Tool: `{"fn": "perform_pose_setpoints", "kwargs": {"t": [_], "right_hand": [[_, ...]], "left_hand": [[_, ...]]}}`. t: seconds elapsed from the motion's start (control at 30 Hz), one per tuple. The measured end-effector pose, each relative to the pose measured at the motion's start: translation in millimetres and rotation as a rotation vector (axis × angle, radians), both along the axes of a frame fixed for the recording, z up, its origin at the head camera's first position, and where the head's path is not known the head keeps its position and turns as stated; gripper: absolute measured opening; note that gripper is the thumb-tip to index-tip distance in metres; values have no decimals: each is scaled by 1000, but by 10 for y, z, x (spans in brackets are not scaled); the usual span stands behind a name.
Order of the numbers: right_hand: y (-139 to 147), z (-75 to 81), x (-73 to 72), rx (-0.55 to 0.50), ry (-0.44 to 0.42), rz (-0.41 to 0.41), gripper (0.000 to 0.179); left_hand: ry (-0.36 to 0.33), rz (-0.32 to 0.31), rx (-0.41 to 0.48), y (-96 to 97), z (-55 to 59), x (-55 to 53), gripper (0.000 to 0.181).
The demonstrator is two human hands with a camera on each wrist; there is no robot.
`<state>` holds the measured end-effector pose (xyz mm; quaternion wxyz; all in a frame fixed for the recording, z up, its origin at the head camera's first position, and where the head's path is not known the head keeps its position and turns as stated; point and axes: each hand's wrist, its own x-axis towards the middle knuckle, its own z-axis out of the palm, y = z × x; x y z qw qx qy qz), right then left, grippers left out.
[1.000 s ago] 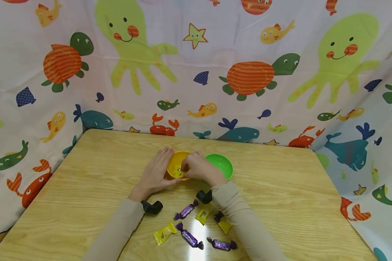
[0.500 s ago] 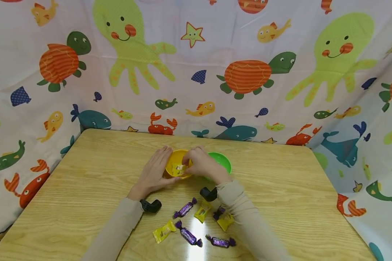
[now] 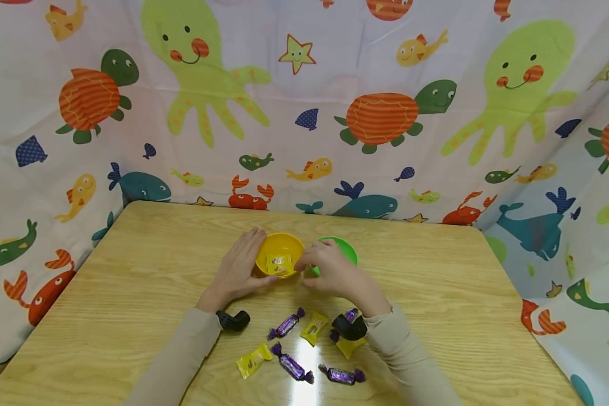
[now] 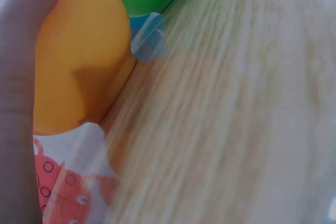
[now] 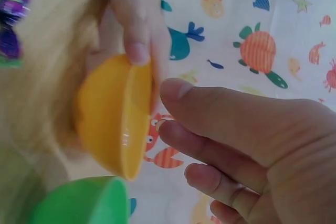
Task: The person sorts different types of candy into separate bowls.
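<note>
My left hand (image 3: 235, 270) holds the yellow bowl (image 3: 282, 242) at its left side, thumb along the front and fingers stretched toward the back. Yellow-wrapped candies (image 3: 278, 261) lie inside that bowl. To the right is my right hand (image 3: 332, 270), just outside the bowl's rim and partly hiding the green bowl (image 3: 347, 250). The right wrist view shows the right thumb (image 5: 178, 88) and fingers apart with nothing between them, facing the tilted-looking yellow bowl (image 5: 105, 114). In the left wrist view a digit lies along the bowl's outer wall (image 4: 89, 56).
Nearer me on the wooden table (image 3: 132, 287) lie yellow-wrapped candies (image 3: 254, 361) and purple-wrapped candies (image 3: 292, 366). The right wrist's black camera (image 3: 349, 327) overlaps some of them. A sea-animal printed cloth (image 3: 284, 141) hangs behind the table.
My right hand has come out of the yellow bowl and shifted right, its fingers loosening, in front of the green bowl. The candies inside now show fully. The left hand stays put.
</note>
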<state>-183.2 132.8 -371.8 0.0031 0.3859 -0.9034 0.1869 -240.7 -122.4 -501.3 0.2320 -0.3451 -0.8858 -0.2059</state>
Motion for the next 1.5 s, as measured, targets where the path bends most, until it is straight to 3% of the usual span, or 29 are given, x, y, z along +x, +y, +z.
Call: {"fn": "perform_pose_setpoints", "kwargs": {"t": [0.2, 0.33, 0.5, 0.63, 1.17, 1.5], "right_hand": [[106, -240, 233, 22, -2, 28, 21], [161, -360, 359, 47, -57, 77, 23], [208, -495, 458, 95, -154, 130, 27], [223, -552, 481, 84, -183, 140, 27], [259, -606, 437, 49, -183, 139, 20], [201, -339, 300, -13, -78, 157, 20]], "left_hand": [[-40, 16, -19, 0, 14, 20, 112], [-43, 18, -21, 1, 18, 21, 112], [-45, 14, -22, 6, 18, 34, 111], [-45, 5, -15, 24, 17, 37, 109], [-42, 11, -2, 46, 8, 34, 111], [-45, 16, -9, 14, -2, 3, 110]]}}
